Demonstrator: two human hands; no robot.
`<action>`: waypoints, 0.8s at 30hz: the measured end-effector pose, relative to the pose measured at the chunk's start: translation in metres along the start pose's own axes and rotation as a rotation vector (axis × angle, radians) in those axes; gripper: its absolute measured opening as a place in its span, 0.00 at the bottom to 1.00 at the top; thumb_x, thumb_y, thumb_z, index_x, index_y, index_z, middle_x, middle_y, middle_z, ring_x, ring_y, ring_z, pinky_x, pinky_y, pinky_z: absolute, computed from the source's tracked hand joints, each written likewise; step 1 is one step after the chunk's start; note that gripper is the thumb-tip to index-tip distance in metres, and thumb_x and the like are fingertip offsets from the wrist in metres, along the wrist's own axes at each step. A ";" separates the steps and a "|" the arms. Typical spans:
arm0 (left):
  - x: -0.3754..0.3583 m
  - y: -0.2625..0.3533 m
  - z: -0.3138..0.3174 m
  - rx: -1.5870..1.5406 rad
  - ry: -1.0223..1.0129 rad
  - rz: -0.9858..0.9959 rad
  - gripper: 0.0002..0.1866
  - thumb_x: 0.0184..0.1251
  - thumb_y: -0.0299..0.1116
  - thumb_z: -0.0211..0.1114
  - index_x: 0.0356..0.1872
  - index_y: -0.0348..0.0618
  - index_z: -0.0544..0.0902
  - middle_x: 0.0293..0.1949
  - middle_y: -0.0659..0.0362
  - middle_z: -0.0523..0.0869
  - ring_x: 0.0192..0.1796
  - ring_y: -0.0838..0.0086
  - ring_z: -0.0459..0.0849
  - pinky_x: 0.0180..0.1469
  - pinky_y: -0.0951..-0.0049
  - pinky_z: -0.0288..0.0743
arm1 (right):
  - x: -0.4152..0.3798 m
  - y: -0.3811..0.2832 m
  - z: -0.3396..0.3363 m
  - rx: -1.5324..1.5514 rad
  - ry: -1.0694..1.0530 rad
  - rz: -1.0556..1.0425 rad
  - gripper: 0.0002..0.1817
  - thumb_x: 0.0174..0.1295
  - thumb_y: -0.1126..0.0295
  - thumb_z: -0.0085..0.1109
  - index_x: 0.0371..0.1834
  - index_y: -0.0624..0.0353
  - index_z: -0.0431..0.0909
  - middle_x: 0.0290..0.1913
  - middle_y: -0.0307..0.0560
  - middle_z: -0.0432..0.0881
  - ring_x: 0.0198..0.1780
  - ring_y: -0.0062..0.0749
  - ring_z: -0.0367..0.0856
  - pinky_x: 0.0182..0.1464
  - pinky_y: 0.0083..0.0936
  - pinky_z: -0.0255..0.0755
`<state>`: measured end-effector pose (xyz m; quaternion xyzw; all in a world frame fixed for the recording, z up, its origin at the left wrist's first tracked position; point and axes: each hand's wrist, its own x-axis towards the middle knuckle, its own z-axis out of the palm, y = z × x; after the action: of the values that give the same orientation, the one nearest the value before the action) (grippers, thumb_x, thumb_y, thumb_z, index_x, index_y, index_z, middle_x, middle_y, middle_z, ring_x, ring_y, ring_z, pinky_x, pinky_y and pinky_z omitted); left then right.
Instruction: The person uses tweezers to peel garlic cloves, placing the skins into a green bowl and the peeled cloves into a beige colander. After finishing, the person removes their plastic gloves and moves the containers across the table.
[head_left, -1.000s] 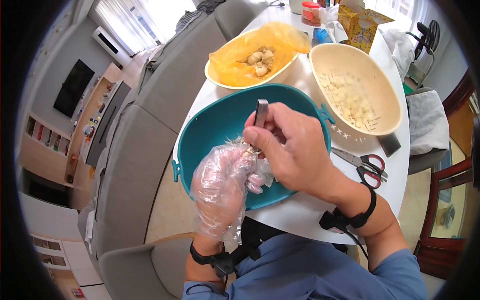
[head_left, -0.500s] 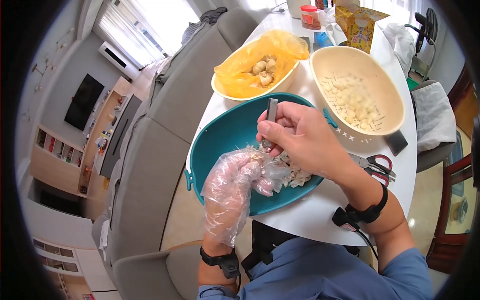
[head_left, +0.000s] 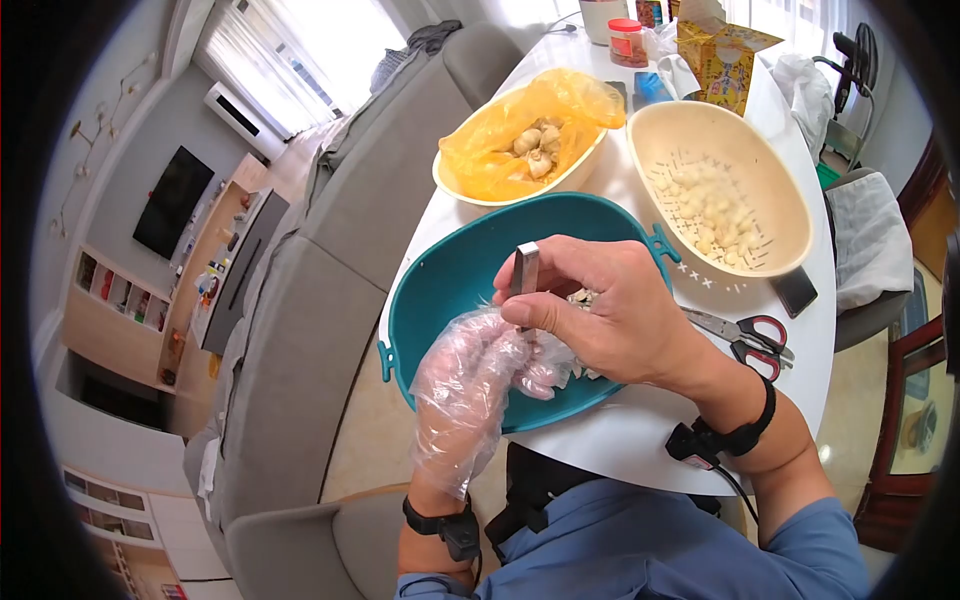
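Over the teal basin my right hand pinches a small metal tool, its lower end down at the left fingers. My left hand, in a clear plastic glove, is closed right beside the tool's tip; whatever it grips is hidden by the fingers. Pale peelings lie in the basin, partly covered by my right hand. Behind it, garlic bulbs sit in a yellow plastic bag in a cream bowl. Peeled cloves fill part of a cream strainer basket at the right.
Red-and-black scissors and a dark phone lie on the white table at the right. A red-lidded jar and a yellow box stand at the back. A grey sofa is to the left.
My right hand and the metal tool have shifted slightly down and left, closer to my gloved left hand. The whole view has shifted a little.
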<state>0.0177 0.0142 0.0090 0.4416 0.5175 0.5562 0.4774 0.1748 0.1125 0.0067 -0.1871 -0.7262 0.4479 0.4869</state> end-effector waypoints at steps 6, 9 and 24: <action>0.002 0.009 0.008 0.025 0.017 -0.096 0.11 0.78 0.31 0.66 0.48 0.30 0.85 0.34 0.55 0.90 0.34 0.74 0.87 0.41 0.74 0.81 | -0.002 0.001 0.004 -0.074 0.071 0.067 0.09 0.67 0.71 0.71 0.44 0.66 0.85 0.32 0.53 0.88 0.31 0.36 0.87 0.38 0.27 0.80; 0.004 0.010 0.007 0.044 0.009 -0.114 0.12 0.76 0.33 0.69 0.48 0.31 0.85 0.35 0.56 0.90 0.34 0.75 0.87 0.40 0.75 0.80 | -0.003 0.005 0.007 -0.067 0.085 0.036 0.09 0.67 0.72 0.71 0.43 0.66 0.85 0.32 0.53 0.88 0.30 0.34 0.87 0.38 0.28 0.80; 0.006 -0.010 -0.010 -0.194 -0.051 -0.080 0.11 0.81 0.30 0.65 0.52 0.30 0.81 0.37 0.53 0.89 0.36 0.73 0.87 0.44 0.74 0.83 | 0.003 0.005 -0.007 0.159 0.050 0.125 0.13 0.72 0.69 0.72 0.52 0.66 0.85 0.39 0.43 0.91 0.39 0.18 0.88 0.45 0.20 0.83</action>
<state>0.0079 0.0192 -0.0013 0.3864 0.4661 0.5726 0.5528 0.1787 0.1206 0.0044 -0.2040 -0.6626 0.5289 0.4894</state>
